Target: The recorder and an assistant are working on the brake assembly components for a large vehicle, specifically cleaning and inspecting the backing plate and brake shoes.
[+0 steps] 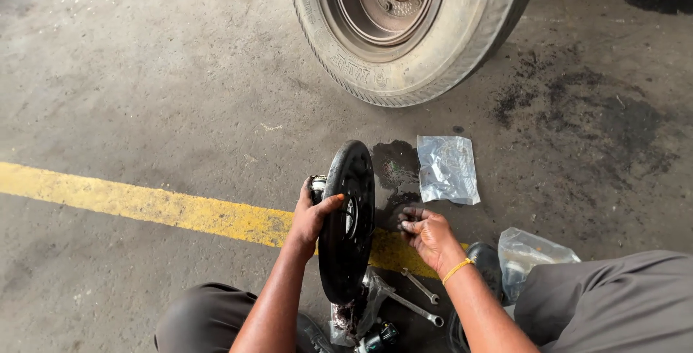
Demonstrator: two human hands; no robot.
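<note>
My left hand [312, 216] grips a round black metal disc-shaped part [348, 223] that stands on edge on the concrete floor, thumb over its rim. A small metal cylinder [317, 185] shows behind the disc by my fingers. My right hand [427, 234] hovers just right of the disc, greasy fingers pinched together near its hub; whether it holds something small I cannot tell. A yellow band circles that wrist.
A mounted vehicle wheel [411, 28] with bare hub stands ahead. A clear plastic bag [447, 169] lies by a dark oil stain. Wrenches [419, 297] and another bag [530, 252] lie near my knees. A yellow painted line [144, 205] crosses the floor.
</note>
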